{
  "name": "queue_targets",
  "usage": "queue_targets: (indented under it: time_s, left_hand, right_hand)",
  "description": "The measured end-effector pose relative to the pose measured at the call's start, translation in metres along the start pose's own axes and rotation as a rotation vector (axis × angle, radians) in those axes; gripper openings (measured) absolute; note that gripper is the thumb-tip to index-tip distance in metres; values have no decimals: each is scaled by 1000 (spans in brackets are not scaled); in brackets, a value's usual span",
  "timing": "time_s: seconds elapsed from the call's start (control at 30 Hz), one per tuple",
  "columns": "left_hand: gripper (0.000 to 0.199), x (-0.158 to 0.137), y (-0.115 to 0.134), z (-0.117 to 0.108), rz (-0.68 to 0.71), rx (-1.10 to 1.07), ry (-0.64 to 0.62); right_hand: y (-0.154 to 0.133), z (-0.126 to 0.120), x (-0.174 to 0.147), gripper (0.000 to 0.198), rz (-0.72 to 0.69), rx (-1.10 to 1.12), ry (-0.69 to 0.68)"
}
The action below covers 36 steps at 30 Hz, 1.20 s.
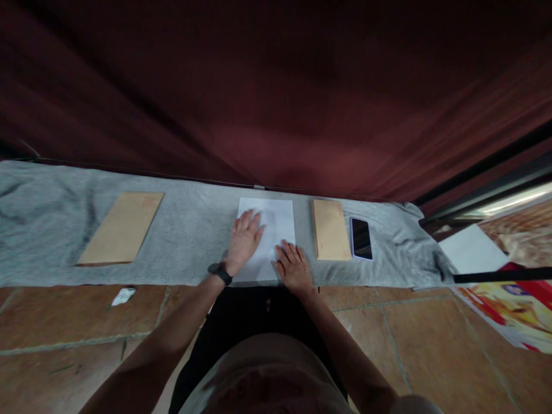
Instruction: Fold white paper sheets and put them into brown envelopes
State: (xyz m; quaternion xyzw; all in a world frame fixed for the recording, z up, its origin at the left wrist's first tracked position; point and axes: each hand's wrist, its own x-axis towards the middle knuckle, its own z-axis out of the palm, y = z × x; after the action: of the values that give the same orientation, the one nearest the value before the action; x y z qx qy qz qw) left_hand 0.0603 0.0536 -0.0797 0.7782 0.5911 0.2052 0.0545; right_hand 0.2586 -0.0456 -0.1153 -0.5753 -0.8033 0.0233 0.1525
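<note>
A white sheet of paper (271, 221) lies flat on a grey cloth-covered surface (198, 230) in front of me. My left hand (245, 237) rests on the paper's left side, fingers stretched out and pointing away from me. On the lower right part of the sheet lies my right hand (294, 267), its fingers extended and slightly apart. Neither hand grips anything. To the right of the paper is a stack of brown envelopes (331, 230). One more brown envelope (123, 227) lies well over to the left.
A phone (361, 238) with a dark screen lies just right of the envelope stack. A dark red curtain (276, 103) hangs behind the surface. A colourful printed box (517, 310) is at the far right. A crumpled white scrap (123, 296) lies on the tiled floor (414, 333).
</note>
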Motion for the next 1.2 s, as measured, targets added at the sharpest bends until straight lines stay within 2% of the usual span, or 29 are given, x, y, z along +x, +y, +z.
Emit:
queue_targets:
  time_s: [0.07,0.17,0.23,0.33,0.53,0.63,0.73,0.9,1.03,1.2]
  left_hand:
    - [54,7,14,16,194,4,-127]
    - [56,17,21,38,271,37,-232]
    - [56,22,15,45,289,51,-238]
    - [57,30,-6,43,295,57,-217]
    - [63,40,-45,30,147,95,-170]
    - [63,39,-49,30,141,101,-166]
    - [63,38,-47,31,147,109,-169]
    - [63,38,-46,30,151,111,-187]
    - [64,38,-50,33,154,112,-193]
    - [63,38,-51,34,151,113,-185]
  right_hand:
    - [-1,-1,1,49,1,-7,-2]
    - [-1,-3,2,47,-4,-14,3]
    - [-2,-4,2,47,-13,-7,6]
    - [-3,-6,2,48,-16,24,1]
    - [0,-9,7,45,38,124,-14]
    - [4,-11,35,45,88,183,30]
    - [4,-7,80,49,53,216,45]
    - [1,17,144,51,75,117,-45]
    - [13,35,159,50,109,45,-46]
    - [39,37,162,52,221,31,37]
